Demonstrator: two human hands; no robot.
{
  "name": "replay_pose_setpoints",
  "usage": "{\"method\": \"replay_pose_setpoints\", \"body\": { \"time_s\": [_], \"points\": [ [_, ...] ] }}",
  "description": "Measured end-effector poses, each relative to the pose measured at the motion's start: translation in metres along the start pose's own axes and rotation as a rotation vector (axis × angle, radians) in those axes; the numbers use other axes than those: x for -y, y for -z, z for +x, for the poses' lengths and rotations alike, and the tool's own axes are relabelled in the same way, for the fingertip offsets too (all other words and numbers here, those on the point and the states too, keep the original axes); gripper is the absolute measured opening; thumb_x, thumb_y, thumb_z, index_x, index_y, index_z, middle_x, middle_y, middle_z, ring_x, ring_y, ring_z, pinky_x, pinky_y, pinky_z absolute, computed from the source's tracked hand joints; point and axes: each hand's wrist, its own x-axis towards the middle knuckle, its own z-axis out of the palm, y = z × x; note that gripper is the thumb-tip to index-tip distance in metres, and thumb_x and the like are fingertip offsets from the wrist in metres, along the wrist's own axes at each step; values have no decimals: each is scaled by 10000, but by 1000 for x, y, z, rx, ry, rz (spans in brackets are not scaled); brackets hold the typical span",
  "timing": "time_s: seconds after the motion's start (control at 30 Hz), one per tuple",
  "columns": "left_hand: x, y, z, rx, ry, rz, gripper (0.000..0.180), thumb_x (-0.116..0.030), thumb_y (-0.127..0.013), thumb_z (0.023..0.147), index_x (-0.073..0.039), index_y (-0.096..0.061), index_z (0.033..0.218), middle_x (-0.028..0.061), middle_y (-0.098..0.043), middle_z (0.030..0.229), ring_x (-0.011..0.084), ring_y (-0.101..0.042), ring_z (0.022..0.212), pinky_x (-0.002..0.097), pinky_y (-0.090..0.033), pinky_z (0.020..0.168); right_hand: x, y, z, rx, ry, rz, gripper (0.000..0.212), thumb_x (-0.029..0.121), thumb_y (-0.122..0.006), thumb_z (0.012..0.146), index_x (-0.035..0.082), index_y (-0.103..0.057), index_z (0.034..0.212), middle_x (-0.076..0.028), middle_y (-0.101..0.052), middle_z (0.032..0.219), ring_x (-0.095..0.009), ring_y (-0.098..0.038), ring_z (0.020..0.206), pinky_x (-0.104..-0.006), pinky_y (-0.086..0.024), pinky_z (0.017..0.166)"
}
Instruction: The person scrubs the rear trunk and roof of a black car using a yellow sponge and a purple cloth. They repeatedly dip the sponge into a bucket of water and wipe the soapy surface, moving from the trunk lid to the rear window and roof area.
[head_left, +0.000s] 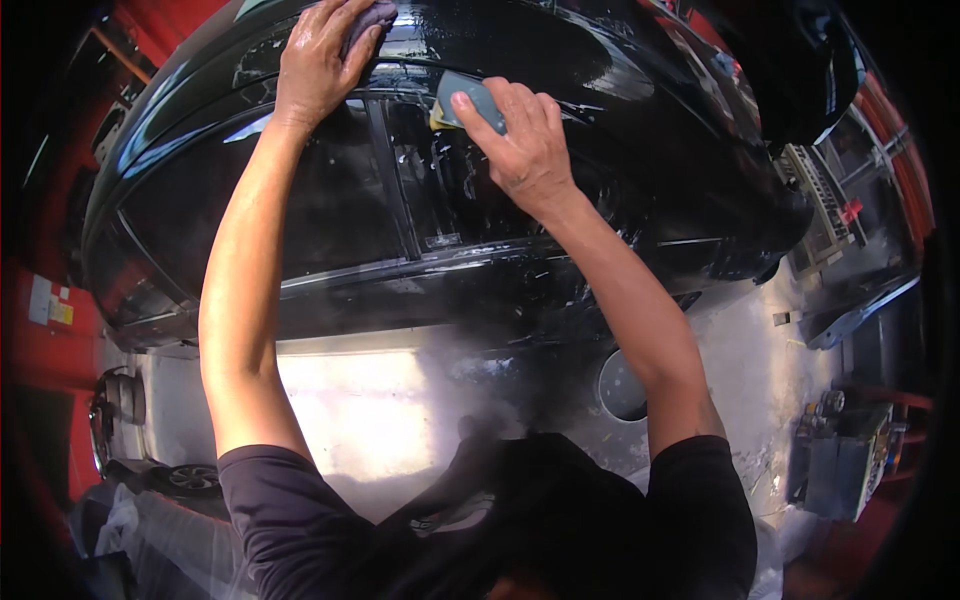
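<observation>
A black car [340, 215] stands side-on in front of me, its dark paint wet and shiny along the roof edge and windows. My left hand [316, 68] reaches up to the roof, fingers closed round a purple-grey cloth [368, 27]. Lower and to the right, my right hand [528, 140] grips a grey-green and yellow pad [466, 102] at the roof edge, above the side window. The thumb lies across the pad's face. Whitish wet streaks mark the door pillar and glass below it.
A dark round bucket-like shape [622, 385] is on the pale floor [360, 410] below my right arm. Right of it stands a grey metal box [848, 462]. A wheel [190, 480] and clear plastic sheeting [165, 540] lie at the lower left, near a red wall [50, 350].
</observation>
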Motion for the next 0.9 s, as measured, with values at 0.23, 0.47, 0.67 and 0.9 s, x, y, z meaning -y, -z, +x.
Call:
{"method": "replay_pose_setpoints", "body": {
  "time_s": [0.23,0.47,0.67,0.9],
  "points": [
    [10,-7,-9,-112,-61,37,394,-189,-779,940,-66,-701,1306,151,-688,1351,376,-670,1201,462,-528,1054,-44,68,-106,-30,-208,-130,716,23,-807,774,144,-620,1454,-224,-640,1326,-402,-656,1142,-516,-474,920],
    [20,2,-17,-38,-49,22,399,-169,-765,940,-60,-681,1315,159,-669,1364,386,-649,1221,480,-512,1066,-2,14,22,97,38,58,683,5,-742,749,127,-615,1409,-188,-590,1309,-352,-604,1127,-509,-459,945],
    [24,11,-29,-145,49,110,409,-172,-753,919,-64,-677,1305,157,-660,1368,375,-632,1257,485,-486,1087,-70,95,-73,51,-212,-148,667,37,-806,821,129,-633,1459,-222,-630,1346,-411,-630,1172,-512,-464,945],
    [18,2,-25,-132,87,31,387,-161,-722,945,-54,-677,1315,185,-670,1360,395,-635,1258,479,-483,1098,4,-43,119,-77,-127,-12,517,115,-789,865,145,-670,1367,-168,-648,1263,-353,-625,1170,-493,-470,949]
  ]
}}
